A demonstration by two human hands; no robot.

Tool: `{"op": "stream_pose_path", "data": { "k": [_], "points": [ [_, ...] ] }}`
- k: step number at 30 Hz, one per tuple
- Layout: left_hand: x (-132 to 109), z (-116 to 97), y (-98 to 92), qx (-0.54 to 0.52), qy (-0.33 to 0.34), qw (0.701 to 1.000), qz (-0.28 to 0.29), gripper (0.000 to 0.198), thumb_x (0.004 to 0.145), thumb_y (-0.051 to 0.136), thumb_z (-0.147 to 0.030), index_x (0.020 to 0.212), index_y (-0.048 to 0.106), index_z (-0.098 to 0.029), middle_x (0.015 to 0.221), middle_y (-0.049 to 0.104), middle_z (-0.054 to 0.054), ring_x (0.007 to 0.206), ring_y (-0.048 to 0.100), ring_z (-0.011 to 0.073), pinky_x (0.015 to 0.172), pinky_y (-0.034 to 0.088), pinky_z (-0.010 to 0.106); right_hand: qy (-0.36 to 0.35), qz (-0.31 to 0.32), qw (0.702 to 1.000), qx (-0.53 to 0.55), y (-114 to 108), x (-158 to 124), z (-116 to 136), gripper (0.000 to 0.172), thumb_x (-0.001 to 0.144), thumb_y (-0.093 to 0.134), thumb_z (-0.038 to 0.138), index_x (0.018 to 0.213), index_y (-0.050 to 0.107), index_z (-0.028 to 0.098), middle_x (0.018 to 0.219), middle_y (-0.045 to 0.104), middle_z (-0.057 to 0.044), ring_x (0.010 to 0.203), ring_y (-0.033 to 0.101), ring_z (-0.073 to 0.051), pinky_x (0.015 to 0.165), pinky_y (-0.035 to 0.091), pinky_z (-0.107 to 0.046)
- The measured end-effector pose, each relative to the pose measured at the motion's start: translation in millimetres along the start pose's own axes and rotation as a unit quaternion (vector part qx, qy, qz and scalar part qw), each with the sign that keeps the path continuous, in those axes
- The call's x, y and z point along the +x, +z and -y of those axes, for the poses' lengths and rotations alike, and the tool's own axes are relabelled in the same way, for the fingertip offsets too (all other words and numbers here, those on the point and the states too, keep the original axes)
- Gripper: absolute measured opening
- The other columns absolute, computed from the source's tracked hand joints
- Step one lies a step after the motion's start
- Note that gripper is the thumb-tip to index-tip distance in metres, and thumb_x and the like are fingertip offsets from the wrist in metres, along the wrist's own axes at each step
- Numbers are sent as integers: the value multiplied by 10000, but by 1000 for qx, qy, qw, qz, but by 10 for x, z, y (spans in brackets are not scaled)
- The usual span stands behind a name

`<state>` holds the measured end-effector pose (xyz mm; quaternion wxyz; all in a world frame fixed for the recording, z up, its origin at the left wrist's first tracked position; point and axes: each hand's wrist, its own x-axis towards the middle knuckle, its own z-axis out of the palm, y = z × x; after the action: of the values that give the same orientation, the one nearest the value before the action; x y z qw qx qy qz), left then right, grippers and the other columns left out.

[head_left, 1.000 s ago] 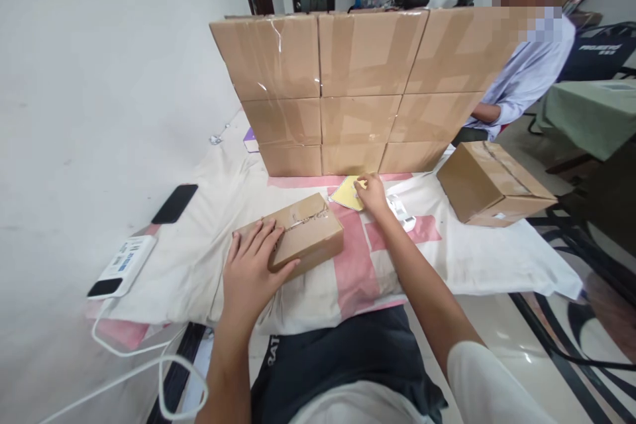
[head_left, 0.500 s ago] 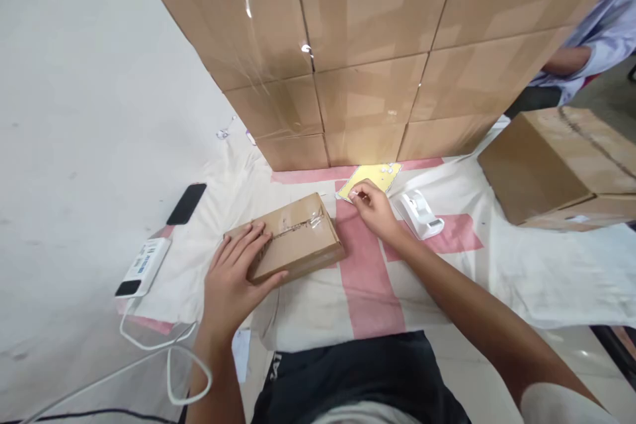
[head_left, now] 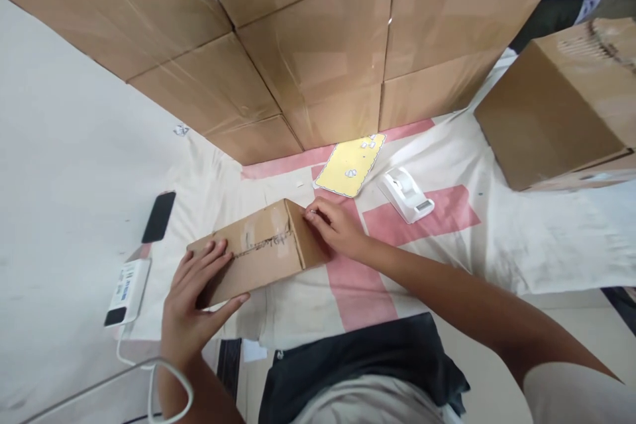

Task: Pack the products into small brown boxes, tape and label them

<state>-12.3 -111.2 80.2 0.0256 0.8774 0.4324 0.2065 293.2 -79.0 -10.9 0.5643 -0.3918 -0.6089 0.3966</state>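
A small taped cardboard box [head_left: 258,252] lies on a white and pink cloth [head_left: 447,245] in front of me. My left hand [head_left: 193,298] rests on the box's left end, fingers spread flat on top and thumb along the near side. My right hand [head_left: 338,228] is at the box's right end, fingertips pinched together against its upper edge. Whatever they pinch is too small to make out. Just beyond that hand lies a yellow sticker sheet [head_left: 350,164] with a few small white stickers on it.
A wall of stacked cardboard boxes [head_left: 318,46] stands close behind the sheet. A white handheld label device [head_left: 406,193] lies to its right, and a larger box [head_left: 556,106] beyond that. At the left are a black phone [head_left: 159,216] and a white barcode device [head_left: 126,281] with a cable.
My right hand has come back from the yellow sheet to the small box's right end. The box has turned slightly. My head has moved forward and down, and the box wall fills more of the view.
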Motion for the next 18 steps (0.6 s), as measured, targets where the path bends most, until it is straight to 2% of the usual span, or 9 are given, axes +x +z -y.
{"op": "stream_pose_path", "data": {
  "k": [11,18],
  "points": [
    [-64,171,-68,-12,4,1000,19,729,854,793,-348,1520,497,-339,1542,564,113,1459,490,384,1243,335,662,36,15,995,97,31,-75,66,174,1029,515,323,916,589,214,868,640,-16,769,578,-153,719,496,-289],
    [-83,189,-86,-8,9,1000,22,758,864,771,-321,1551,454,-378,1603,498,58,1484,458,376,1249,322,668,21,18,993,117,57,-86,129,130,1018,539,281,919,598,220,891,640,-19,790,591,-155,722,486,-292]
  ]
}}
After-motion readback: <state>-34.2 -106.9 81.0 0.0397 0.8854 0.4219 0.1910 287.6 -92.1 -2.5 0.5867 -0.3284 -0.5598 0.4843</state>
